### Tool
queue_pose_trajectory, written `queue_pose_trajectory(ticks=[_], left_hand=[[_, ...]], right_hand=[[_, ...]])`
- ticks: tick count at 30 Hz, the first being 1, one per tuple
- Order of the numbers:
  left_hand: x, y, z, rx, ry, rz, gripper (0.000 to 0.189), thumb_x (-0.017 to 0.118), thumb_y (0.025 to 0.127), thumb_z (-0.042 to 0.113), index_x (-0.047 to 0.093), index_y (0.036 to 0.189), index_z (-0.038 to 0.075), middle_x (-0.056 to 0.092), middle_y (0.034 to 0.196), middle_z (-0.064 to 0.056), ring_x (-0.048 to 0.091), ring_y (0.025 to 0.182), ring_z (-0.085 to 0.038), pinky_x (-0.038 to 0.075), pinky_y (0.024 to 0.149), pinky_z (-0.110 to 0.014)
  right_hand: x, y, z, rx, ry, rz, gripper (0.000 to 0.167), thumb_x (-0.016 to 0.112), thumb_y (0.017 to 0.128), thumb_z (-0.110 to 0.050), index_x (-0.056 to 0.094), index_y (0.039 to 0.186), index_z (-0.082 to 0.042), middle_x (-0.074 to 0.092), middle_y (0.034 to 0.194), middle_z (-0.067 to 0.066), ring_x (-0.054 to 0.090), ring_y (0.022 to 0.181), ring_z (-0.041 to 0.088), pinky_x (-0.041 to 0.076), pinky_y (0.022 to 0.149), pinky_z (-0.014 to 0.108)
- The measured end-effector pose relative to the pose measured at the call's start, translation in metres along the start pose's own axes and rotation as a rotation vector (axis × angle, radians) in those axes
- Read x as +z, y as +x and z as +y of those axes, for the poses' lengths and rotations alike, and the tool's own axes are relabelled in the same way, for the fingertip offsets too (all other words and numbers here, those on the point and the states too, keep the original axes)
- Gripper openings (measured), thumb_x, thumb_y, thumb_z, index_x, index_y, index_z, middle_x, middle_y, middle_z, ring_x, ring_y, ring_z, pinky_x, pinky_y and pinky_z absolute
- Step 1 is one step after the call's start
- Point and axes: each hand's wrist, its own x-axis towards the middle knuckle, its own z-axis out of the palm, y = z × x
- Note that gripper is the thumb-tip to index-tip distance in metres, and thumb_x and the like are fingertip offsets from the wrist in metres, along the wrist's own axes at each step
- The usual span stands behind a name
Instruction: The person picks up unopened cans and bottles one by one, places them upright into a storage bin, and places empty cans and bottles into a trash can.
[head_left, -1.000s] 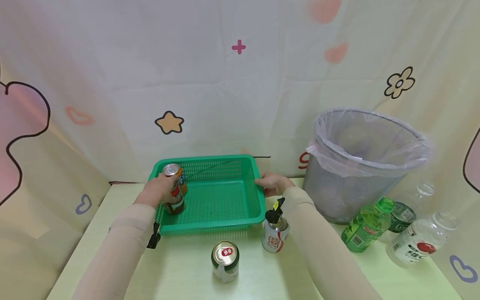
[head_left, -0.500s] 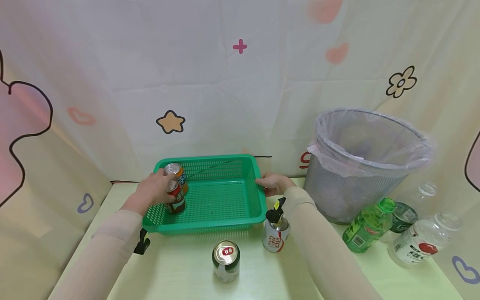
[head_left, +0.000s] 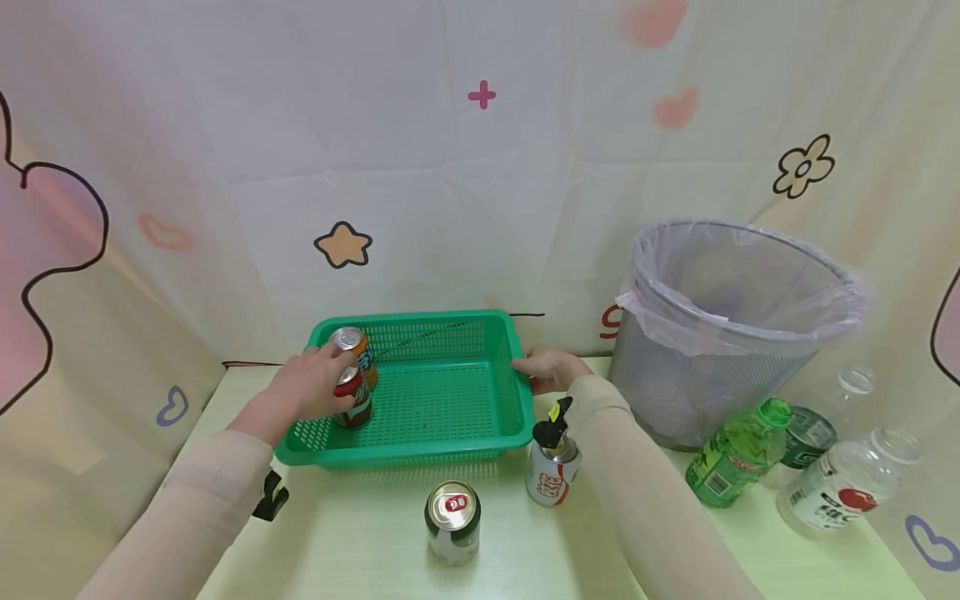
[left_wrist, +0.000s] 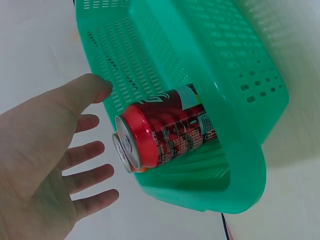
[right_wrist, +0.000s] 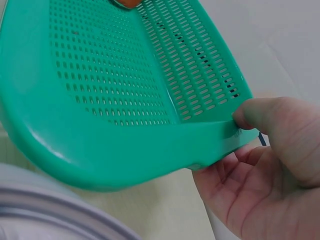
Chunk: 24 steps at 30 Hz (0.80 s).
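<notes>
Releasing the red can [left_wrist: 167,127], the left hand [head_left: 307,383] splays; right hand [head_left: 551,368] pinches basket [head_left: 405,456].

The white-labelled clear bottle [head_left: 840,493] reads "維C"; lettering on the red can [left_wrist: 167,131] and white can [head_left: 550,482] is illegible.

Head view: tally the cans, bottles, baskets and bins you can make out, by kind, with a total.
Cans: 4 (red can, orange can, dark-and-white can, white can)
Bottles: 3 (green bottle, two clear bottles)
Baskets: 1 (green basket)
Bins: 1 (mesh bin)
Total: 9
</notes>
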Motion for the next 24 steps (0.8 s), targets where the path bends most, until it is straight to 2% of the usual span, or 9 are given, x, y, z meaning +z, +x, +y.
queue_pose_trajectory(ticks=[4, 11, 14, 20, 24], left_hand=[[-0.001, -0.003, 0.004, 0.042, 0.019, 0.017, 0.05, 0.069, 0.078, 0.032, 0.053, 0.118, 0.005, 0.052, 0.114, -0.018, 0.052, 0.088, -0.031, 0.049, 0.064, -0.043], [0.003, -0.009, 0.015, 0.098, 0.027, 0.074, 0.049, 0.068, 0.078, 0.034, 0.054, 0.118, 0.007, 0.053, 0.119, -0.018, 0.053, 0.1, -0.035, 0.05, 0.076, -0.049], [0.005, -0.013, 0.021, 0.138, 0.029, 0.1, 0.046, 0.069, 0.078, 0.033, 0.055, 0.115, 0.009, 0.052, 0.119, -0.016, 0.052, 0.104, -0.034, 0.049, 0.077, -0.049], [0.009, -0.021, 0.035, 0.219, 0.059, 0.161, 0.052, 0.069, 0.077, 0.033, 0.054, 0.119, 0.006, 0.051, 0.119, -0.014, 0.049, 0.11, -0.036, 0.045, 0.089, -0.051], [0.012, -0.023, 0.042, 0.235, 0.072, 0.155, 0.055, 0.068, 0.078, 0.037, 0.053, 0.121, 0.007, 0.05, 0.122, -0.014, 0.052, 0.107, -0.035, 0.047, 0.085, -0.05]], right_hand=[[0.0, -0.001, 0.0, 0.0, -0.008, 0.008, 0.032, 0.04, 0.098, -0.019, 0.045, 0.119, 0.006, 0.055, 0.109, 0.014, 0.06, 0.087, 0.018, 0.053, 0.083, 0.034], [0.001, -0.001, -0.001, 0.01, -0.007, 0.012, 0.032, 0.041, 0.098, -0.019, 0.045, 0.119, 0.005, 0.056, 0.108, 0.014, 0.06, 0.086, 0.018, 0.053, 0.083, 0.033], [0.001, -0.002, -0.001, 0.004, -0.002, 0.012, 0.031, 0.04, 0.098, -0.018, 0.045, 0.119, 0.005, 0.056, 0.109, 0.014, 0.061, 0.087, 0.018, 0.052, 0.084, 0.034], [0.003, -0.004, 0.0, -0.006, 0.008, 0.01, 0.031, 0.039, 0.098, -0.018, 0.047, 0.117, 0.007, 0.056, 0.112, 0.017, 0.061, 0.089, 0.02, 0.052, 0.085, 0.035], [0.003, -0.003, -0.001, 0.001, 0.008, 0.001, 0.034, 0.038, 0.099, -0.018, 0.043, 0.121, 0.007, 0.053, 0.119, 0.019, 0.059, 0.098, 0.023, 0.049, 0.09, 0.039]])
